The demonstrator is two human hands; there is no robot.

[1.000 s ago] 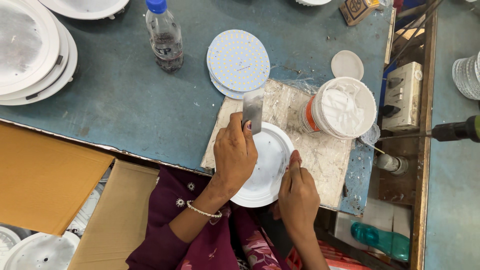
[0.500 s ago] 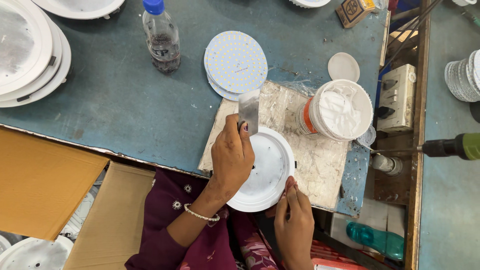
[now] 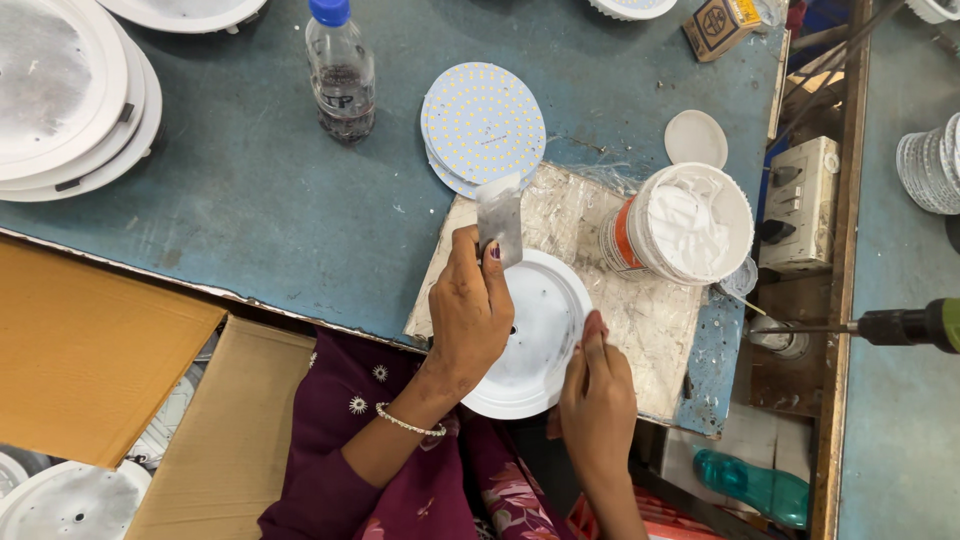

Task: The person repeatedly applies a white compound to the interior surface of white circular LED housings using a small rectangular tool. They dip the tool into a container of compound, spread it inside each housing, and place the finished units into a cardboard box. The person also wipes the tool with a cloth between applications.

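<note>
Left hand [image 3: 470, 310] gripping metal scraper [image 3: 499, 218], right hand [image 3: 596, 395] pinching white round housing [image 3: 540, 330] beside orange-labelled paste tub [image 3: 680, 225].

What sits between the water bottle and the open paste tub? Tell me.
In the head view, a stack of round dotted discs lies between the water bottle and the paste tub, on the blue table.

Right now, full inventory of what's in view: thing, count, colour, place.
round housing: 1, white, on the board, under both hands
scraper blade: 1, metal, in left hand
board: 1, pale, film-covered, bench edge
paste tub: 1, white paste, open, on board
lid: 1, white, behind tub
LED discs: small stack, white, behind board
bottle: 1, clear, blue cap, far bench
stacked housings: several, white, far left
drill: 1, green-black, right
left hand: grips blade
right hand: on the housing's rim
</note>
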